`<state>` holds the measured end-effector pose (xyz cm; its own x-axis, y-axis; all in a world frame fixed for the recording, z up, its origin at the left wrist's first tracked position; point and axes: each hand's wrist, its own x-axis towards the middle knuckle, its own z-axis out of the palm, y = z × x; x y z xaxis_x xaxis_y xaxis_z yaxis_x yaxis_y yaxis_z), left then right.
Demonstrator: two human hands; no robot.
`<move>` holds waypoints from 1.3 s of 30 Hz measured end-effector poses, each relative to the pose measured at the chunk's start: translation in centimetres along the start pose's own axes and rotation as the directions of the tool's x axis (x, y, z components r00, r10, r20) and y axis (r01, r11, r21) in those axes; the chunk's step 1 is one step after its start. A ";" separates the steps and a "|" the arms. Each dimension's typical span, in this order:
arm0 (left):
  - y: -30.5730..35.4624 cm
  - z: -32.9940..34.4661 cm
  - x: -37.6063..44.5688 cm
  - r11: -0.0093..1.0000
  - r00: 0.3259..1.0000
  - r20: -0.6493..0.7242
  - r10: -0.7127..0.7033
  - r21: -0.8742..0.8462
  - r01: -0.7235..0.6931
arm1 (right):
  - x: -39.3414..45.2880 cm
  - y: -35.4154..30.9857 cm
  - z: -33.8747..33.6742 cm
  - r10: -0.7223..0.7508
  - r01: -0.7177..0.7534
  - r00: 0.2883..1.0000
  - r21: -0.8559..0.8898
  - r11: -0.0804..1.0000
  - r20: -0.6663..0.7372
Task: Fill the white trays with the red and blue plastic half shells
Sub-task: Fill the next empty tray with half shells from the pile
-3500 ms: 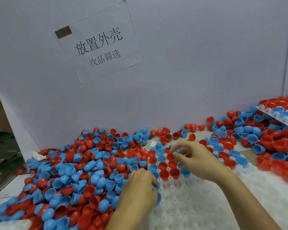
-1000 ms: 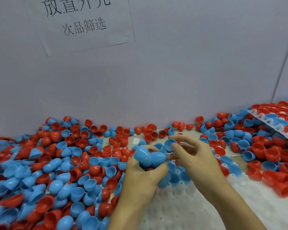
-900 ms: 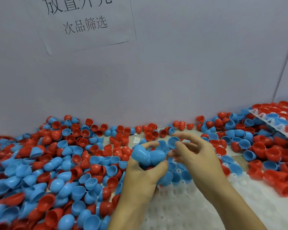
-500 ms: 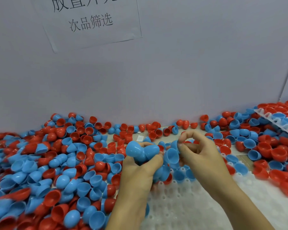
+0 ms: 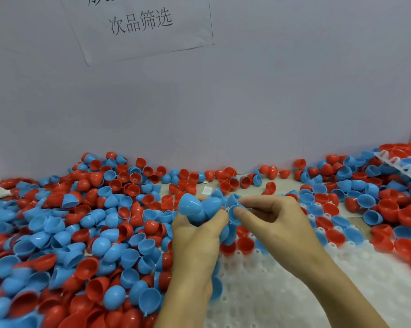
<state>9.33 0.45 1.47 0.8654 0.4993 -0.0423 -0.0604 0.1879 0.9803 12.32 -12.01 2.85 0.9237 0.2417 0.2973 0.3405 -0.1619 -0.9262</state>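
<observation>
We see the left hand (image 5: 197,235) still clutching a bunch of blue half shells (image 5: 197,208), the right hand (image 5: 268,223) now pinching one blue shell (image 5: 234,213) beside it, above the white tray (image 5: 258,287), loose shells (image 5: 81,233) crowding left.

the paper sign (image 5: 143,24) far above the fingers is cut off by the top edge, so only its lower line of characters reads whole. the second tray (image 5: 403,164), well right of the fingers, runs off the right edge. the left hand (image 5: 197,235) hides the tray (image 5: 258,280) cells beneath it. shells (image 5: 22,311) at the lower left are blurred.
</observation>
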 end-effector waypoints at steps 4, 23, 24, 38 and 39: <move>-0.4 -0.7 0.6 0.999 1.000 -0.009 -0.006 0.037 0.006 | 0.1 0.2 0.0 0.019 -0.022 0.999 -0.110 0.994 -0.028; 0.1 -2.6 1.3 0.999 0.999 -0.053 -0.012 0.029 0.013 | -1.5 0.2 1.7 0.317 0.120 0.893 -0.847 0.518 0.320; 0.0 -2.5 1.3 0.999 0.999 -0.050 -0.017 0.035 0.018 | -1.5 0.2 1.6 0.318 0.129 0.888 -0.844 0.521 0.332; -0.4 -1.3 0.6 0.824 0.913 0.252 0.322 0.400 -0.401 | -0.7 -2.6 -0.2 -0.143 0.203 0.970 -0.336 0.920 0.196; -0.5 -1.1 0.5 0.761 0.900 0.270 0.342 0.483 -0.434 | -0.7 -2.6 0.1 -0.172 0.224 0.968 -0.332 0.916 0.181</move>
<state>9.26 1.56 0.76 0.8927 0.2848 0.3492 -0.1814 -0.4822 0.8570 10.79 -11.70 5.00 0.8044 0.4346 0.4050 0.5775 -0.4121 -0.7048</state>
